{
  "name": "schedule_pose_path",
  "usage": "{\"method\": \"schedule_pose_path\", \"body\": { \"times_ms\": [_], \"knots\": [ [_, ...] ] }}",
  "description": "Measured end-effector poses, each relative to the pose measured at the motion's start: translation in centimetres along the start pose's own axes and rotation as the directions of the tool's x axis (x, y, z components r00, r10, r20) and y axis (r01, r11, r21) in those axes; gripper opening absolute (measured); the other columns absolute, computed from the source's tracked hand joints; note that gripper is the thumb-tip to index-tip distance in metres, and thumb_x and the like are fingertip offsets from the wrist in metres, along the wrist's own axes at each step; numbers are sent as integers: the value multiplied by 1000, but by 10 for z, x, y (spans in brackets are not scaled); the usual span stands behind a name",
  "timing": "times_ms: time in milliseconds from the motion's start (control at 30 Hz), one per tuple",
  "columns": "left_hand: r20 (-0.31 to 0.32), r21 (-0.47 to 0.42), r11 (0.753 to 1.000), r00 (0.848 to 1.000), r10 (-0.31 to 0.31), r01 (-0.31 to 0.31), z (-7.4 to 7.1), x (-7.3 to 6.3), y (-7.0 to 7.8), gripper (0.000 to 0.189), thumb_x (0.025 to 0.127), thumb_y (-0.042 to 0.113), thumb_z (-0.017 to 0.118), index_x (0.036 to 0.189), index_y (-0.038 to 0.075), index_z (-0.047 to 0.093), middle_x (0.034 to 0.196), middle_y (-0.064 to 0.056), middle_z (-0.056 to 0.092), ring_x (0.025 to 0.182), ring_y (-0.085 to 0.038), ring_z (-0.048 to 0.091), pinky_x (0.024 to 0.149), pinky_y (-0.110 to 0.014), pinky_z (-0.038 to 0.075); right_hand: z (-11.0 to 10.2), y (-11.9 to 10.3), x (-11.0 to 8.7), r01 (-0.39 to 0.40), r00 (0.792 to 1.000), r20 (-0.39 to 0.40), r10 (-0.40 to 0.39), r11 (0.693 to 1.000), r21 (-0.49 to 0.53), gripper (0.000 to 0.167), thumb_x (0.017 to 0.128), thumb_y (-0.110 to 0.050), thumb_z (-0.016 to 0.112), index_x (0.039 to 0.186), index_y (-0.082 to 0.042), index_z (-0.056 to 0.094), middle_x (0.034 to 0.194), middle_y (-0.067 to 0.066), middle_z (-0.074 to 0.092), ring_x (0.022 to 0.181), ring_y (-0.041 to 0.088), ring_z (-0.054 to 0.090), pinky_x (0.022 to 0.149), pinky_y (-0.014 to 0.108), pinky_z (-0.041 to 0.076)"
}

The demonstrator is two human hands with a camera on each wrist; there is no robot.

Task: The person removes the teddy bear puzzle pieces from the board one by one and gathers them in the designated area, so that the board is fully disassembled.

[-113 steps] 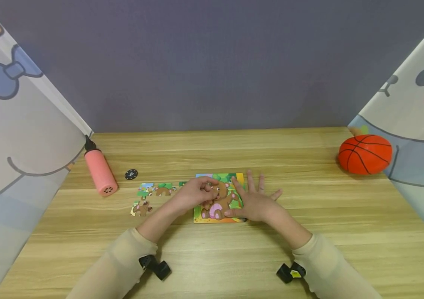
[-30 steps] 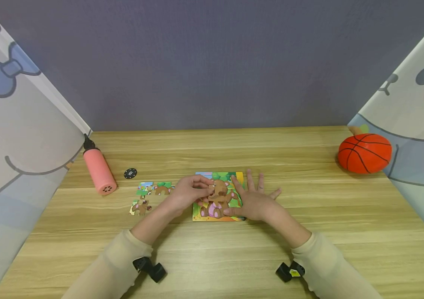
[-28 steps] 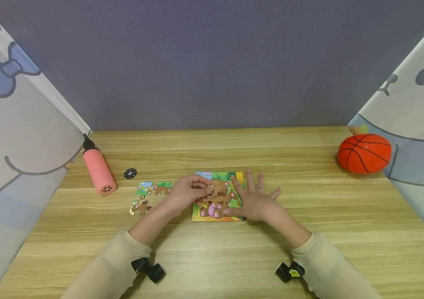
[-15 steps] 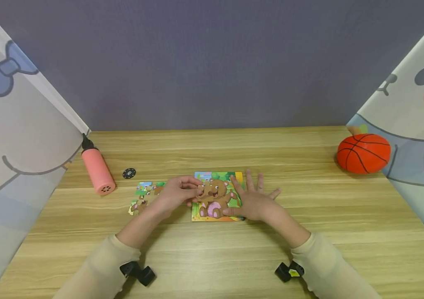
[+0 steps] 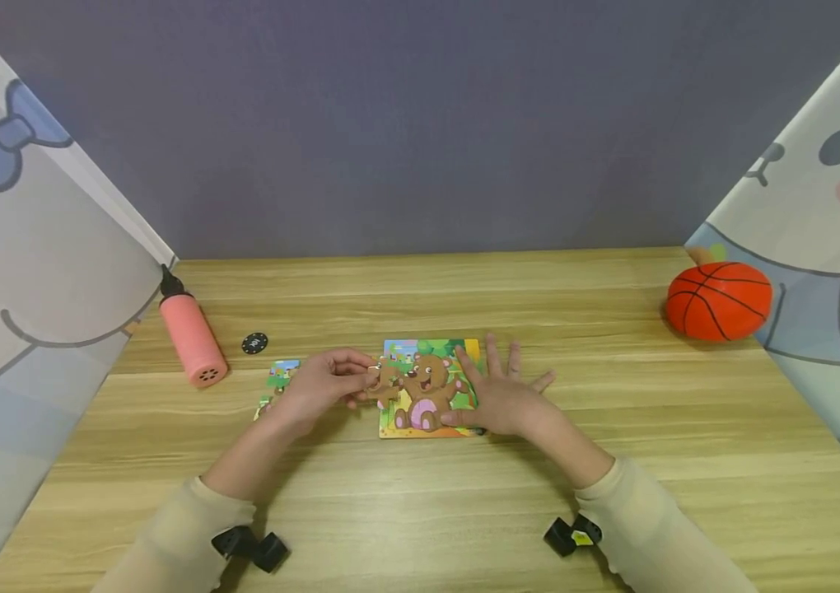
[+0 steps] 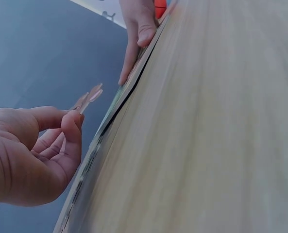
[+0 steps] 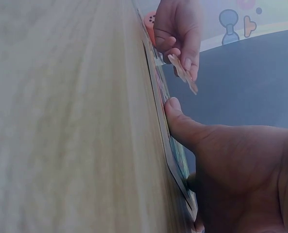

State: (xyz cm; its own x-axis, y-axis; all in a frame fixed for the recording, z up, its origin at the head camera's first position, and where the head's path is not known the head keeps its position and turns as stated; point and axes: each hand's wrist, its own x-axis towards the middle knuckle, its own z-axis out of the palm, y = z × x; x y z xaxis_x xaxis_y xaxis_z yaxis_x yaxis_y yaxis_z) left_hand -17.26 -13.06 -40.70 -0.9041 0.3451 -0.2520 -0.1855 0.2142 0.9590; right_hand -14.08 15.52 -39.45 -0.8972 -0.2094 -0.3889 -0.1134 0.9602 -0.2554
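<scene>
My left hand pinches a brown jigsaw piece with part of a bear's face, between thumb and fingertips. The piece overlaps the left edge of the puzzle board in the head view. In the left wrist view that piece is held up above the board. A brown bear with a pink belly shows on the board against a green garden. Fingers spread, my right hand rests on the board's right side. From the right wrist view, its thumb lies at the board's edge.
Several loose jigsaw pieces lie left of the board, partly hidden by my left hand and forearm. Behind them is a black round chip. A pink hand pump lies at the far left, a red ball at the far right.
My left hand has drawn the piece leftward from over the bear's face to the board's left edge, uncovering the bear and covering more loose pieces. My right hand has stayed in place.
</scene>
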Motion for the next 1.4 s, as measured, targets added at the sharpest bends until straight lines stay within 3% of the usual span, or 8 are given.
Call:
{"method": "schedule_pose_path", "body": {
  "times_ms": [467, 800, 1100, 1400],
  "knots": [
    [-9, 13, 1000, 1000, 14, -14, -19, -11, -6, 23, 94, 5, 71, 114, -4, 65, 98, -15, 71, 77, -20, 64, 62, -26, 55, -2, 1, 0, 10, 1000, 14, -10, 1000, 12, 109, 84, -75, 61, 164, -25, 5, 164, 22, -20, 143, 55, -21, 83, 92, -6],
    [1, 67, 998, 1000, -19, 19, -31, -19, -8, 24, 95, 6, 70, 116, -3, 65, 91, -13, 70, 68, -18, 60, 61, -27, 55, -3, 2, 0, 8, 1000, 6, -8, 1000, 26, 112, 81, -76, 63, 164, -27, 6, 164, 21, -20, 143, 55, -21, 86, 92, -7],
    [-10, 87, 996, 1000, -30, 30, -39, -25, -10, 25, 94, 9, 72, 114, -4, 65, 89, -12, 70, 67, -18, 58, 58, -26, 53, -4, 2, 0, -10, 1000, -9, 11, 998, 57, 128, 78, -75, 67, 162, -11, -4, 166, 19, -17, 145, 52, -20, 88, 90, -8],
    [-17, 116, 992, 999, -41, 43, -49, -32, -13, 28, 94, 10, 72, 116, -5, 65, 90, -13, 69, 71, -19, 60, 59, -26, 52, -3, 3, 1, -17, 1000, -5, 17, 999, 45, 129, 77, -77, 66, 162, -10, -5, 166, 18, -17, 145, 51, -19, 89, 90, -7]
  ]
}}
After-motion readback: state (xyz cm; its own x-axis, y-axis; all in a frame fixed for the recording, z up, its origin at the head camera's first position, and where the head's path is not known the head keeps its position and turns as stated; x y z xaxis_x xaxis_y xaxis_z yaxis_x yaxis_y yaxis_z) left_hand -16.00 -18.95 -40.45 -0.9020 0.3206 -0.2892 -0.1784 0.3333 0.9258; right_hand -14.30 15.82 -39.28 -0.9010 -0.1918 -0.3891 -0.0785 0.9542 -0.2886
